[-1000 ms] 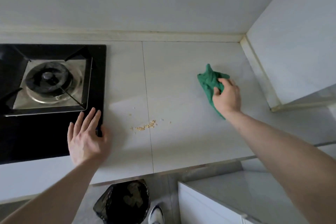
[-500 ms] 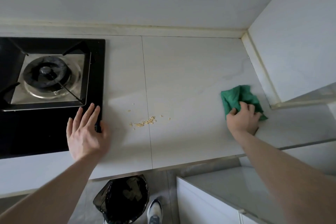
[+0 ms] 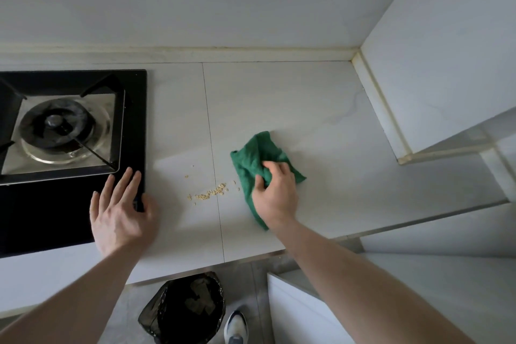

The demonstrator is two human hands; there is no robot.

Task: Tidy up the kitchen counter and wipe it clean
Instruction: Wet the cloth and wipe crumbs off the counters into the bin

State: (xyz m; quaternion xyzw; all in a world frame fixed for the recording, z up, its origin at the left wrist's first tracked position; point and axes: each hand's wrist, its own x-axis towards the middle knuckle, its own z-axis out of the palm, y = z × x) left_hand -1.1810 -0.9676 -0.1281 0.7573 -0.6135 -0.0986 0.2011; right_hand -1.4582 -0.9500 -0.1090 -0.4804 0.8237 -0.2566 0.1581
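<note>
Head camera view, looking down at a white kitchen desk [image 3: 279, 98]. A green cloth [image 3: 255, 156] lies crumpled on the desk, right of centre and towards the near edge. It looks soft, light and limp, so it would likely bunch and fold under a push instead of sliding as one piece; gathering a thick fold near its middle seems the surest hold. The right hand [image 3: 275, 195] rests on the cloth's near half, its grip clenched on a bunch of fabric, thumb on the left and fingers curled over the top, the forearm reaching in from the lower right. Just left of the cloth sits a small scatter of yellowish crumbs [image 3: 209, 193], not touching it. The left hand [image 3: 118, 212] lies flat and released, fingers straight, over the near right corner of a black gas hob [image 3: 72, 131]. Below the desk edge stands a bin with a black liner [image 3: 184, 307].
</note>
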